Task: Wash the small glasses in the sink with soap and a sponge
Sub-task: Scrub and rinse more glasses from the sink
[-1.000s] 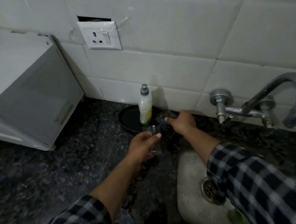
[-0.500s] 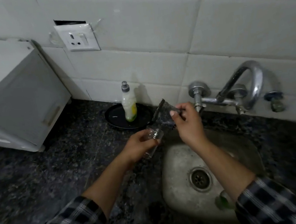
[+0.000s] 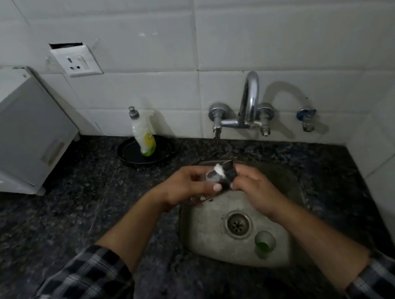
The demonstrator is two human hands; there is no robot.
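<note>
Now working over the back rim of the sink [image 3: 204, 243], no longer out above the counter [image 3: 50, 219] near the black dish [image 3: 126, 153] as half a second ago. Grips the small glass [image 3: 210, 175] in the left hand [image 3: 184, 187], fingers curled round its wall, thumb across the near side, mouth tipped toward the right. Pinches the dark sponge [image 3: 230, 175] in the right hand [image 3: 251, 187], fingertips bunched together on it, and presses it against the mouth of the glass. Half a second ago held it lifted just beside the glass. Shows a blob of white foam [image 3: 218, 170] where sponge meets glass; showed none before. Cannot tell how far into the glass the sponge reaches.

Sees a second small glass [image 3: 263, 241], green at the bottom, in the sink just right of the drain [image 3: 238, 224] — earlier half hidden by the right forearm, now in plain sight. Faces the tap [image 3: 250, 102] almost head-on instead of from the left. Sees the soap bottle [image 3: 143, 134] upright on the black dish against the tiled wall [image 3: 277, 38], well left of the hands, as before. Takes in the white cabinet [image 3: 14, 138] on the counter at far left and the wall socket [image 3: 76, 61] above it — both unchanged.
</note>
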